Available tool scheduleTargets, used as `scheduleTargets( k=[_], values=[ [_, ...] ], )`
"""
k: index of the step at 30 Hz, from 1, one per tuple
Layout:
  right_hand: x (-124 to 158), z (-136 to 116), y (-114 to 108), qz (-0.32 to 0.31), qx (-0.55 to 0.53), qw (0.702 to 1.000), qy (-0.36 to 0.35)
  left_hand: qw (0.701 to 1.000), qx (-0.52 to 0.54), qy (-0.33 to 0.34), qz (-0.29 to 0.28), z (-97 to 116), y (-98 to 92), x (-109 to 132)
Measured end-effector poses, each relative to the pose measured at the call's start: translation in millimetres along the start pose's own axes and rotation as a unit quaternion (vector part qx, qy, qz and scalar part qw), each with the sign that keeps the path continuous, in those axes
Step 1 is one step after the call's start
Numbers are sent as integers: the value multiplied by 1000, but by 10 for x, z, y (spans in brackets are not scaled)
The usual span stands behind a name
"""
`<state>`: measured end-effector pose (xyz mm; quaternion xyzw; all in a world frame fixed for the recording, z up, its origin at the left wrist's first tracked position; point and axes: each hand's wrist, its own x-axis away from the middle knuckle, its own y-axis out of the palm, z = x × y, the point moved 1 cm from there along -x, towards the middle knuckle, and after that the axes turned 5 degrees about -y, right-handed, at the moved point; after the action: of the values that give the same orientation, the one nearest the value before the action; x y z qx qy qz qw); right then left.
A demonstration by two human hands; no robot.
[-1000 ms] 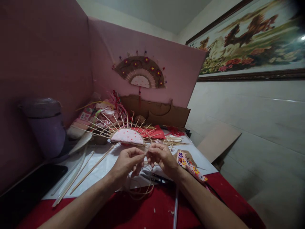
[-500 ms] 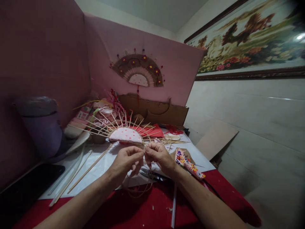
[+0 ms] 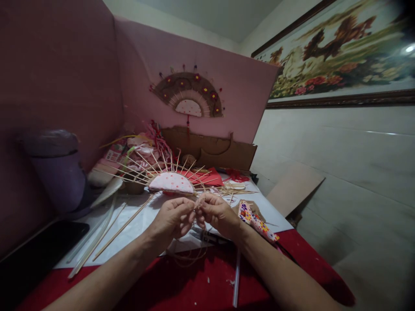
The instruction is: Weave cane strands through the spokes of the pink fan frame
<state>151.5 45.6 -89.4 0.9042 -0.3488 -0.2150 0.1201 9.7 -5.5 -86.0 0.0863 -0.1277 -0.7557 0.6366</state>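
My left hand and my right hand meet fingertip to fingertip, both pinching a thin tan string. Loops of it hang down below my fingers onto the red cloth; the bit between the fingertips is mostly hidden. Just beyond my hands lies a half-round piece covered in white fabric with pink dots. Thin wooden sticks fan out from its curved edge. Under my right hand, a pair of dark-handled scissors lies partly covered.
A flower-patterned glue gun rests at the right, with a clear glue stick near the front. Left are loose sticks, a phone and a purple tumbler. A finished fan hangs on the pink board.
My fingertips have shifted slightly around the string, and the fingers of my left hand have curled a little differently. Everything on the table stays put.
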Motion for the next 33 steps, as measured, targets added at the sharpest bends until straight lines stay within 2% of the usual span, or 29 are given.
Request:
scheduleTargets(
  k=[5, 9, 12, 15, 19, 22, 25, 27, 33],
  values=[
    [-14, -21, -5, 20, 47, 998, -39, 1000, 3, 12, 10, 49, 6, 42],
    [-16, -35, 3, 42, 83, 992, -81, 997, -61, 39, 29, 82, -7, 54],
    [-13, -21, -1, 44, 71, 994, -64, 989, -124, 58, 52, 111, 18, 65],
    [-9, 4, -22, 21, 32, 999, -19, 979, -175, 81, 64, 144, 59, 87],
    [7, 8, -41, -17, 2, 1000, 23, 971, -212, 105, 41, 172, 67, 106],
    [21, -2, -26, -36, -14, 998, 40, 976, -195, 94, 20, 176, 29, 99],
    [28, -21, -8, -43, -24, 998, 40, 979, -186, 86, 20, 188, 1, 93],
    [28, -43, -5, -37, -17, 999, 31, 973, -204, 104, 31, 204, 2, 103],
    [17, -109, -20, 9, 100, 995, -26, 964, -233, 119, 54, 211, 33, 131]
  ],
)
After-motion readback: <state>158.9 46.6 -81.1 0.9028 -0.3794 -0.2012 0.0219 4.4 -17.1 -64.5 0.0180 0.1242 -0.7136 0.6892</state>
